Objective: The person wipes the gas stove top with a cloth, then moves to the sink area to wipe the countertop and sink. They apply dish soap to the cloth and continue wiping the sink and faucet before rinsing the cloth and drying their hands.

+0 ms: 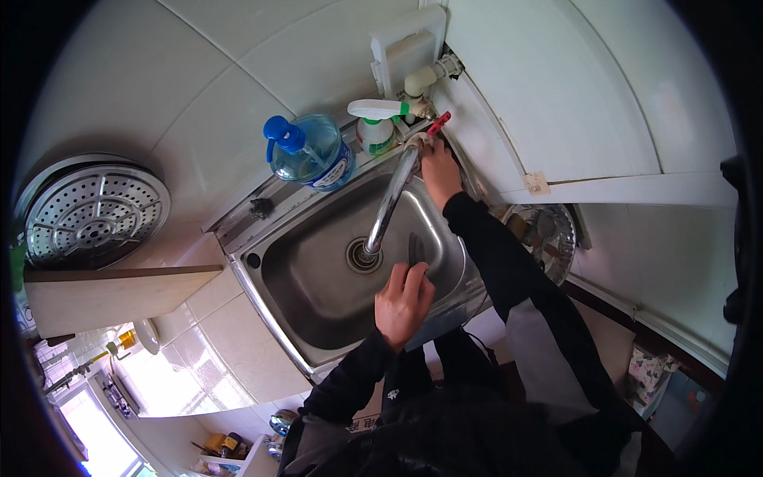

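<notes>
My left hand (pixel 405 301) is closed around the handle end of a dark, narrow, knife-like utensil (pixel 415 247), whose blade points up over the right part of the stainless steel sink basin (pixel 316 292). At the faucet's base, beside its red lever (pixel 439 123), my right hand (pixel 440 173) has its fingers curled against the fitting; the fingertips are partly hidden. The curved chrome faucet spout (pixel 390 203) reaches over the drain strainer (pixel 364 255). No water stream is visible at the spout.
Behind the basin stand a blue-capped clear plastic jug (pixel 313 152) and a spray bottle (pixel 375 134). A dark scouring pad (pixel 261 208) lies on the back ledge. Perforated metal steamer trays (pixel 95 214) lean at left. A clear dish (pixel 542 238) holding items is beyond my right forearm, near white panels.
</notes>
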